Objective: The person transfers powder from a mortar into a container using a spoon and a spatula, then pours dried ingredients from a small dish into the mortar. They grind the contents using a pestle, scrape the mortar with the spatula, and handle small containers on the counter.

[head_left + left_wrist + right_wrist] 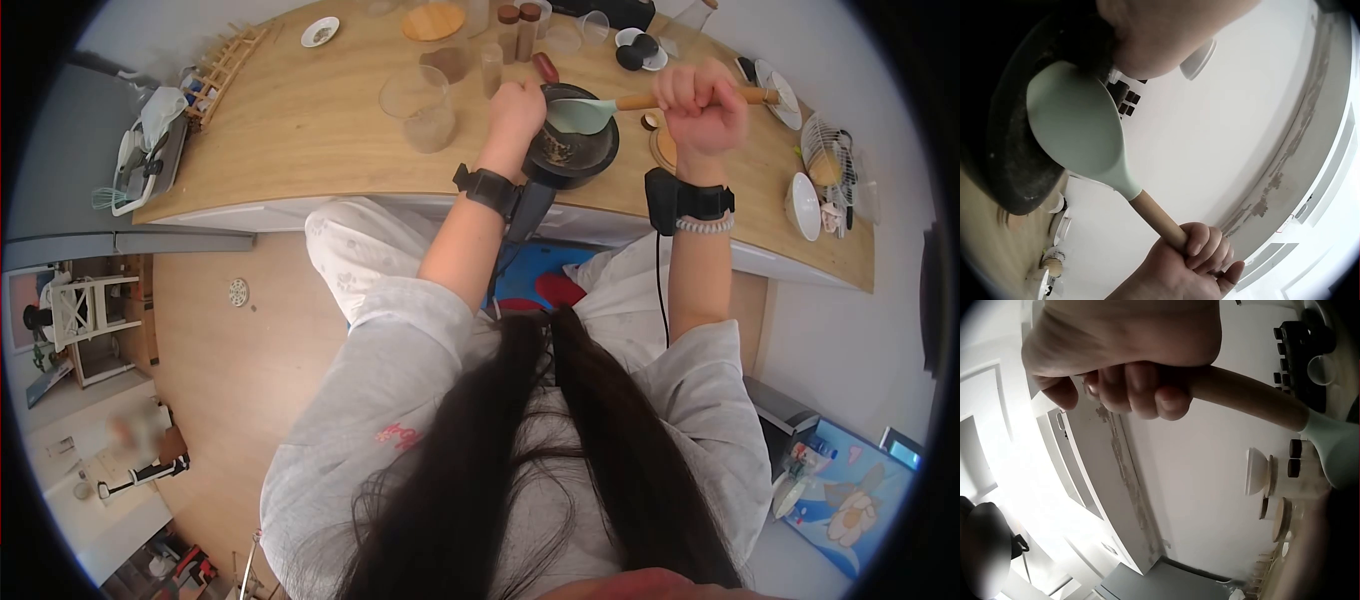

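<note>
My right hand (pixel 705 105) grips the wooden handle of a silicone spoon (pixel 585 115), fingers curled round it. The spoon's pale green, rounded head lies over the opening of a small black pan (pixel 590 160). Brown bits cling to the pan's inside wall. At the pan's left rim, my left hand (pixel 517 118) holds on with curled fingers; its fingertips are hidden in the head view. The pan's dark handle (pixel 535 208) points back toward my body. In the left wrist view, the spoon head (pixel 1079 125) overlaps the pan rim (pixel 1016 169).
Left of the pan stand clear glass containers (pixel 430 130), with two brown-capped jars (pixel 527 30) behind. A small white dish (pixel 320 32) sits at the back left. On the right are a white bowl (pixel 803 205), a wire basket (pixel 828 150) and a round wooden lid (pixel 664 148).
</note>
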`<state>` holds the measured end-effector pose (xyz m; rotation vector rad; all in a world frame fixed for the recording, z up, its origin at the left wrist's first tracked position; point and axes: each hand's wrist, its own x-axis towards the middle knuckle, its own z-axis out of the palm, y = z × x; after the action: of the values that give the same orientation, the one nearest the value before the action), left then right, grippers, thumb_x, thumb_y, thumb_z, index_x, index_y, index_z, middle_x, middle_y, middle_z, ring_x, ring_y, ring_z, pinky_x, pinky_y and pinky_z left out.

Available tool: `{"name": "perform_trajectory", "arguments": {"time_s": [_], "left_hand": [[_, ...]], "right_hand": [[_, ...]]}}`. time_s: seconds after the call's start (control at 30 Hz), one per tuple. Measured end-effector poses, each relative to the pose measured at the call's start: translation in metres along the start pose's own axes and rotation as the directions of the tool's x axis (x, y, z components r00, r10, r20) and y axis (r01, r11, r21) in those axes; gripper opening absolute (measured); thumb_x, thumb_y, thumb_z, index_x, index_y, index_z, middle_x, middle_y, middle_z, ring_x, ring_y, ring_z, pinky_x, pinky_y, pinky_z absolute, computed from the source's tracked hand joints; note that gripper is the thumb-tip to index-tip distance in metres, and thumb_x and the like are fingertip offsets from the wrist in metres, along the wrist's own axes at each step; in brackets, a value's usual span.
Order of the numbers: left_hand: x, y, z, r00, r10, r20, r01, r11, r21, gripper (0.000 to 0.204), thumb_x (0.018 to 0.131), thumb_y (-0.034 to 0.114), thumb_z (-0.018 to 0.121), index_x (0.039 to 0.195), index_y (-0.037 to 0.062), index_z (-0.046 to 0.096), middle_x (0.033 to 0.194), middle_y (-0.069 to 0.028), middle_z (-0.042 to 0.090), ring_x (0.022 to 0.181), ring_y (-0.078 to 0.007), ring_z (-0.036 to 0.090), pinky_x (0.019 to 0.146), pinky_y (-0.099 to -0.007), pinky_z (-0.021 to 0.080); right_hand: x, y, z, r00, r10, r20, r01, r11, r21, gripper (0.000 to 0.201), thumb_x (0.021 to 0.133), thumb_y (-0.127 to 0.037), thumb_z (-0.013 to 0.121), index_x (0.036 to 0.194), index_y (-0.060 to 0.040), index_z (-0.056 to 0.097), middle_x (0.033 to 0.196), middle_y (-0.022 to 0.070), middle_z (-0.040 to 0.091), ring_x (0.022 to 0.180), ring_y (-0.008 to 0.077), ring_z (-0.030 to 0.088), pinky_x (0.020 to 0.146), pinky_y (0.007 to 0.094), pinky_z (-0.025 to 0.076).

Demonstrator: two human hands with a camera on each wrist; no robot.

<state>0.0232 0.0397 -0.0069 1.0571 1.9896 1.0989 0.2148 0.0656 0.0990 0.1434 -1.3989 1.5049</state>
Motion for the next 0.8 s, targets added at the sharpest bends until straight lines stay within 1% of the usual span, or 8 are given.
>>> {"name": "perform_trajectory", "arguments": {"time_s": [0.1,0.23,0.3,0.4,0.5,0.6,0.7,0.8], "left_hand": [[0.003,-0.002,0.002,1.0,0.011,-0.008,-0.011,0.999,-0.033,0.043,0.085,0.03,0.045,0.095,-0.0078,0.062,0.094,-0.0282,0.062,0.094,-0.039,0.06,0.081,-0.041,0.045],[0.005,-0.003,0.004,1.0,-0.003,-0.008,0.003,0.999,-0.033,0.041,0.085,0.03,0.045,0.093,-0.0074,0.063,0.09,-0.0274,0.062,0.091,-0.0384,0.061,0.079,-0.0404,0.045],[0.005,-0.004,0.004,1.0,0.006,-0.014,-0.006,0.999,-0.031,0.041,0.085,0.029,0.045,0.092,-0.0074,0.063,0.089,-0.0273,0.063,0.091,-0.0384,0.061,0.079,-0.0404,0.045],[0.005,-0.002,0.003,1.0,0.001,-0.001,-0.001,1.0,-0.026,0.041,0.085,0.029,0.046,0.094,-0.0073,0.062,0.09,-0.0269,0.063,0.092,-0.0379,0.061,0.079,-0.0402,0.045],[0.007,-0.004,0.004,1.0,0.004,-0.008,-0.004,1.0,-0.009,0.04,0.084,0.028,0.045,0.096,-0.0074,0.062,0.091,-0.0262,0.063,0.091,-0.0372,0.061,0.079,-0.0397,0.045],[0.008,-0.005,0.005,1.0,-0.003,-0.004,0.002,0.999,-0.035,0.04,0.084,0.027,0.045,0.097,-0.0077,0.061,0.092,-0.0258,0.063,0.091,-0.0364,0.061,0.079,-0.039,0.045],[0.007,-0.003,0.003,1.0,-0.002,-0.005,0.002,0.999,-0.054,0.039,0.083,0.025,0.045,0.096,-0.0082,0.061,0.092,-0.0257,0.063,0.09,-0.0359,0.061,0.078,-0.039,0.046],[0.007,-0.001,0.003,0.999,0.005,0.036,-0.005,1.0,-0.023,0.042,0.085,0.029,0.043,0.096,-0.0075,0.061,0.097,-0.0295,0.06,0.097,-0.0415,0.057,0.084,-0.0437,0.045]], "right_hand": [[0.008,0.004,-0.016,0.992,0.052,0.114,-0.064,0.993,0.099,0.03,0.084,-0.029,0.042,0.061,-0.0118,0.033,0.049,-0.0014,0.032,0.045,0.0114,0.024,0.048,0.0272,0.025],[0.019,0.011,-0.03,0.984,0.095,0.152,-0.122,0.976,0.181,0.031,0.086,-0.031,0.039,0.062,-0.0124,0.033,0.049,-0.0022,0.031,0.045,0.011,0.023,0.048,0.0271,0.025],[0.028,0.015,-0.036,0.963,0.165,0.213,-0.222,0.934,0.28,0.034,0.084,-0.036,0.044,0.061,-0.0123,0.035,0.048,-0.0036,0.029,0.046,0.0093,0.026,0.049,0.0253,0.026],[0.043,0.024,-0.039,0.942,0.128,0.309,-0.248,0.887,0.389,0.033,0.088,-0.028,0.044,0.061,-0.0113,0.034,0.047,-0.0029,0.029,0.044,0.0083,0.027,0.046,0.0249,0.027],[0.052,0.032,-0.047,0.948,0.144,0.285,-0.238,0.914,0.328,0.039,0.09,-0.035,0.045,0.059,-0.0142,0.034,0.042,-0.003,0.024,0.035,0.01,0.022,0.035,0.0266,0.026],[0.056,0.041,-0.058,0.943,0.265,0.199,-0.327,0.848,0.417,0.036,0.085,-0.035,0.047,0.059,-0.0135,0.036,0.042,-0.0031,0.026,0.034,0.0103,0.023,0.035,0.0276,0.027],[0.065,0.052,-0.065,0.931,0.295,0.215,-0.363,0.808,0.464,0.034,0.085,-0.032,0.048,0.059,-0.0137,0.035,0.041,-0.0033,0.026,0.033,0.0103,0.024,0.035,0.0275,0.027],[0.072,0.057,-0.066,0.92,0.333,0.205,-0.39,0.828,0.404,0.032,0.083,-0.029,0.049,0.058,-0.0138,0.034,0.041,-0.0033,0.026,0.032,0.0102,0.024,0.034,0.0278,0.026]]}}
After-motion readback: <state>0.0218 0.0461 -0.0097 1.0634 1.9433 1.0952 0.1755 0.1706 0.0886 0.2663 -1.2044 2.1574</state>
